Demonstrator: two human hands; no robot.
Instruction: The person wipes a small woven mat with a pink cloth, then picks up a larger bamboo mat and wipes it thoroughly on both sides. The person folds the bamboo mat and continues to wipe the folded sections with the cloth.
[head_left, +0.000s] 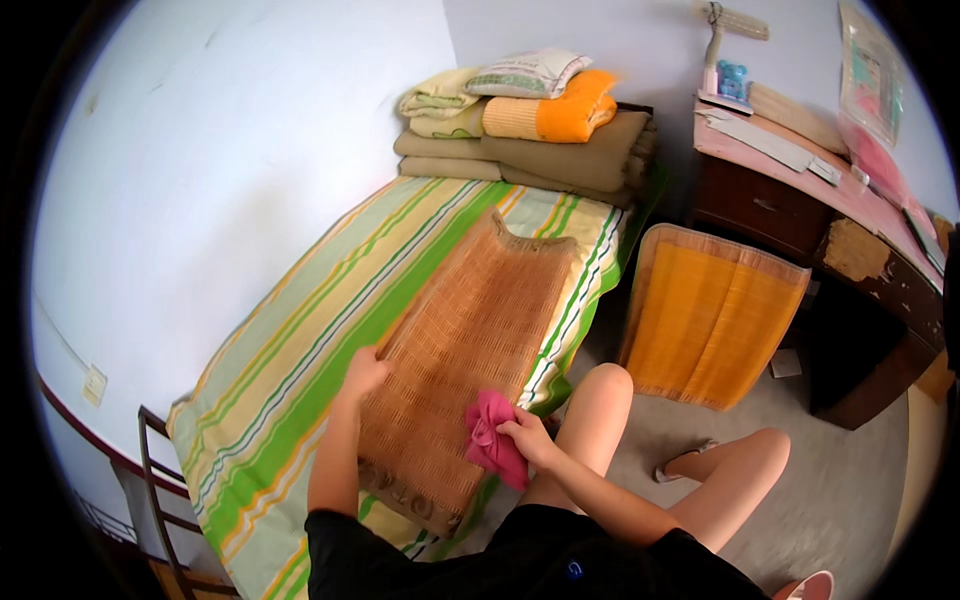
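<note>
A brown woven mat (457, 352) with a patterned cloth border lies lengthwise on the striped bed sheet (300, 360), its far end curling up. My left hand (367, 373) grips the mat's left edge, partly hiding it. In my right hand (529, 439) is a bunched pink cloth (493, 442), held over the mat's right edge near my knee. Whether the cloth presses on the mat cannot be made out.
Folded brown blankets (562, 154), an orange quilt (574, 112) and a pillow (529, 73) are stacked at the bed's far end. A yellow mat (712, 322) leans by a dark wooden desk (757, 199) on my right. A metal bed frame (154, 480) stands at the lower left.
</note>
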